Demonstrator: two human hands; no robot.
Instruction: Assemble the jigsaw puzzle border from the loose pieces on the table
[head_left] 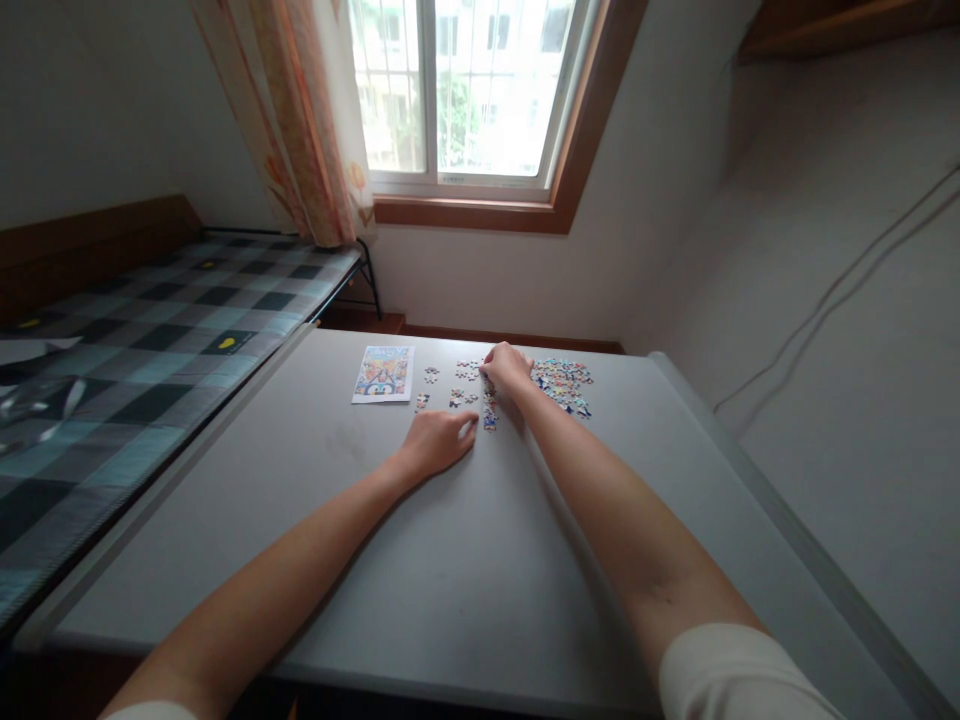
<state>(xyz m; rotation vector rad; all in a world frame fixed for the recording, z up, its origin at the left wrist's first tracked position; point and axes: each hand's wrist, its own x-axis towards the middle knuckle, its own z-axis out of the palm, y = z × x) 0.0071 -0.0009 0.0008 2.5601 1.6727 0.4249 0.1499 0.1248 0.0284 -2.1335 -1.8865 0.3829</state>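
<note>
Puzzle pieces point(564, 378) on the surface point(442, 580), right hand point(507, 366) right among them, left hand point(439, 441) near some, honestly can't tell if either's fingers are closed.

Your right sleeve point(735, 670): one, off-white, plain, short, loosely cut; smooth cloth, rounded hem, ending around your elbow. Your left sleeve point(150, 711): one, pale, matching in tone; only a narrow edge visible, cut off by the lower border. Your right forearm point(600, 470): bare, slender, tapering to the wrist; one small mark near the elbow. Your left forearm point(315, 540): bare, slender, likewise tapered. Your left hand point(441, 440) and right hand point(508, 368): a pair, bare.
</note>
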